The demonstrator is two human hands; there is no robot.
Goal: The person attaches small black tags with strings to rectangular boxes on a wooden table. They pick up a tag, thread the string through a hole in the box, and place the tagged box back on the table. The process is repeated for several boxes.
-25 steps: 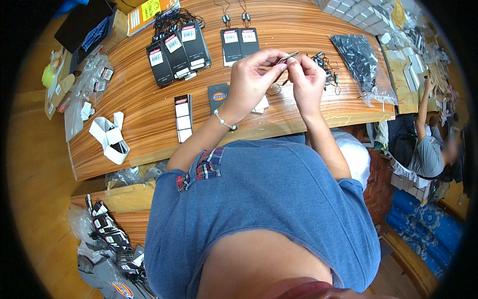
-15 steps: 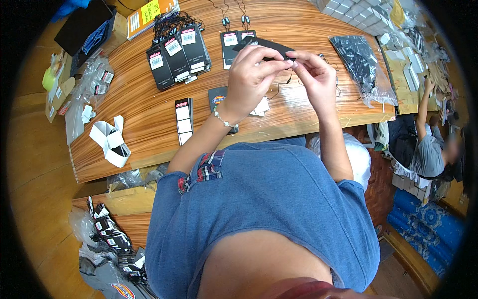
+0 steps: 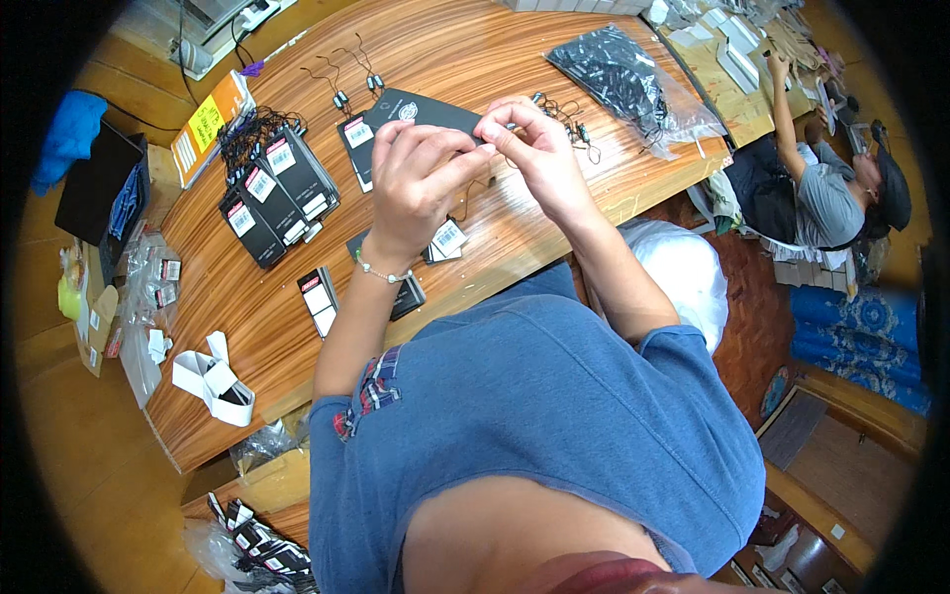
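A black hang tag (image 3: 427, 109) with a pale round emblem is held up above the table. My left hand (image 3: 414, 178) is closed on it, the thumb pinching near the tag's end. My right hand (image 3: 537, 153) pinches at the same end, its thumb and index fingertips meeting the left ones. A thin dark cord hangs below the fingers; how it joins the tag is hidden. Beneath my hands lie small white label cards (image 3: 447, 239). Just beyond my left hand lies a tag with a barcode sticker (image 3: 357, 133), its cord stretched out behind.
Stacked black tags (image 3: 297, 178) with cords lie at left. Label strips (image 3: 318, 300) and a white ribbon loop (image 3: 213, 381) are nearer me. Loose cords (image 3: 569, 121) and a bag of black cord pieces (image 3: 628, 84) lie at right. Another person (image 3: 829, 203) works beyond the table.
My view has turned, so the table appears rotated. The hang tag has tilted to show more of its broad face. Both hands remain pinched together at its end.
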